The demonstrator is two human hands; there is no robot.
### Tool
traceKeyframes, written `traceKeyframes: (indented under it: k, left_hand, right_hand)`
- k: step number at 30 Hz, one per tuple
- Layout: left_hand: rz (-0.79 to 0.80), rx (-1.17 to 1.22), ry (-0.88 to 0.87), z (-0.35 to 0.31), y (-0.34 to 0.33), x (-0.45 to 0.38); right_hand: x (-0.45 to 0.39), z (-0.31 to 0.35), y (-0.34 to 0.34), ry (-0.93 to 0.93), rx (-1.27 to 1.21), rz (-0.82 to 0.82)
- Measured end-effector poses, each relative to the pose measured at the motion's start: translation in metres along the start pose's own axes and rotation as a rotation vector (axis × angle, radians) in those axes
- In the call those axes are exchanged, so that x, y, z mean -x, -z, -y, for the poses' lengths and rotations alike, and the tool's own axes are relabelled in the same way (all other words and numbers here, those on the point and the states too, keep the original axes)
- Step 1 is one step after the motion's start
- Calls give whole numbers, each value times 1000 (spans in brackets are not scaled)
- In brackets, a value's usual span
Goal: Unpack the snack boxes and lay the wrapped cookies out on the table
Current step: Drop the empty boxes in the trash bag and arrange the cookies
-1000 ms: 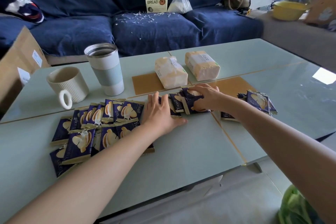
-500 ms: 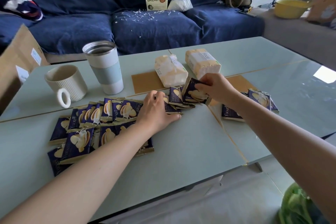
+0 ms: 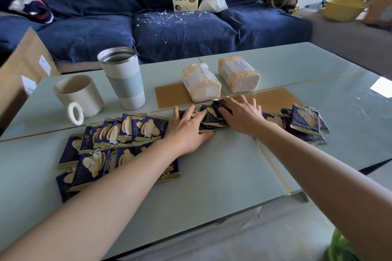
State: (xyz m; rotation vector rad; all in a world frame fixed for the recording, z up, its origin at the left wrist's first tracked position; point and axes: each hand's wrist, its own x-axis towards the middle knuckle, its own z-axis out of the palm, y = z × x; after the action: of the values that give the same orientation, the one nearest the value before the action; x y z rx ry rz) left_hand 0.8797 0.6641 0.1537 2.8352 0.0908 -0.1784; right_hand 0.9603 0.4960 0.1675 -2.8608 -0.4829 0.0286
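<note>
- We see our left hand (image 3: 186, 131) lying flat on the pale green glass table (image 3: 222, 176), fingers spread out and pressing on the small dark blue cookie packets with gold edges (image 3: 209, 117) in the middle.
- Our right hand (image 3: 241, 115) lies flat too, fingers straight, on top of the same packets just beside the left hand.
- A big bunch of the same blue packets (image 3: 118, 135) lies in rows under and left of our left arm.
- A smaller pile of blue packets (image 3: 305, 121) sits to the right of our right hand.
- Two soft cream tissue packs (image 3: 201, 81) sit just behind our hands.
- A ribbed cream mug (image 3: 78, 95) and a tall white and steel cup (image 3: 124, 78) stand on the left.
- A dark blue sofa (image 3: 180, 34) is behind the table.
</note>
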Motion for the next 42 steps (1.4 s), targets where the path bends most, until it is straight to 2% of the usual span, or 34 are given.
traceKeyframes:
  k: [5, 10, 15, 18, 23, 27, 31, 37, 42]
  left_hand:
    - [-40, -18, -42, 2, -2, 13]
    - [-99, -95, -35, -4, -7, 24]
    - [-51, -121, -10, -12, -4, 17]
    - [-67, -134, -22, -15, -4, 12]
    - [-95, -120, -20, -18, -11, 9]
    - [-65, -194, -12, -17, -7, 11]
    - [-106, -193, -15, -29, -2, 18]
    - [-215, -130, -169, -63, -1, 23]
    - [-206, -32, -290, -107, -7, 24]
  right_hand:
    - [11, 9, -6, -4, -47, -12]
    - [25, 8, -9, 43, -131, -115]
    - [29, 4, -10, 83, -23, -201]
    - [30, 0, -14, 109, 77, -181]
    - [30, -5, -16, -13, 60, -35]
    - [36, -5, -7, 22, 44, -62]
    - [46, -13, 7, 58, 6, -117]
    - [68, -48, 28, -28, -67, -193]
    - [85, -86, 50, -181, -80, -156]
